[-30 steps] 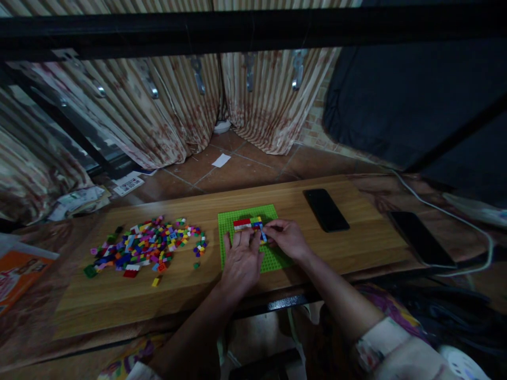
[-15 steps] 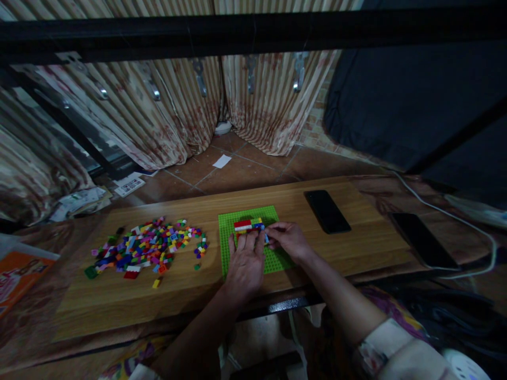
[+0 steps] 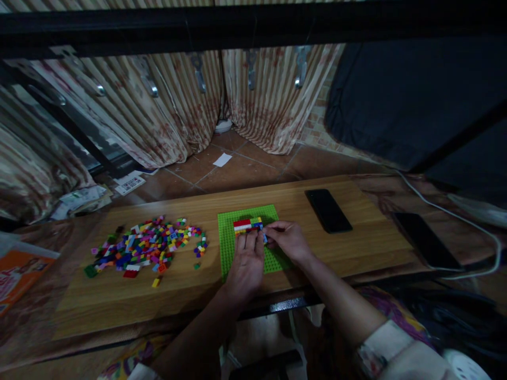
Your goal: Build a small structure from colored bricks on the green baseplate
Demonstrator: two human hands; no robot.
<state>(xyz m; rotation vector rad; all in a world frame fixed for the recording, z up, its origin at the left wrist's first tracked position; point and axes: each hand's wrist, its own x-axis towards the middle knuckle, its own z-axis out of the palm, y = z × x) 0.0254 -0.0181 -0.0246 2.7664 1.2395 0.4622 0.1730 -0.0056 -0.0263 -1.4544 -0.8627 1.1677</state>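
Note:
A green studded baseplate (image 3: 225,235) lies on the wooden board, carrying a low build of toy bricks (image 3: 243,224) in red, white, yellow and blue. My left hand (image 3: 249,258) is over the plate, its bent fingers closed against the near side of this build and hiding part of it. From the right, my right hand (image 3: 291,240) pinches a small light-blue brick (image 3: 264,238) between thumb and fingers at the build's right end. Whether that brick is attached to the build cannot be made out.
A spread of loose toy bricks (image 3: 146,245) covers the board's left part. One black phone (image 3: 328,211) lies on the board (image 3: 368,237) at right; another black phone (image 3: 426,241) with a white cable (image 3: 493,253) is beyond its right edge. An orange package (image 3: 24,272) is at far left.
My left fingers have drawn back slightly toward me, uncovering more of the build's near side. My right hand stays at the build's right end, still pinching the light-blue brick.

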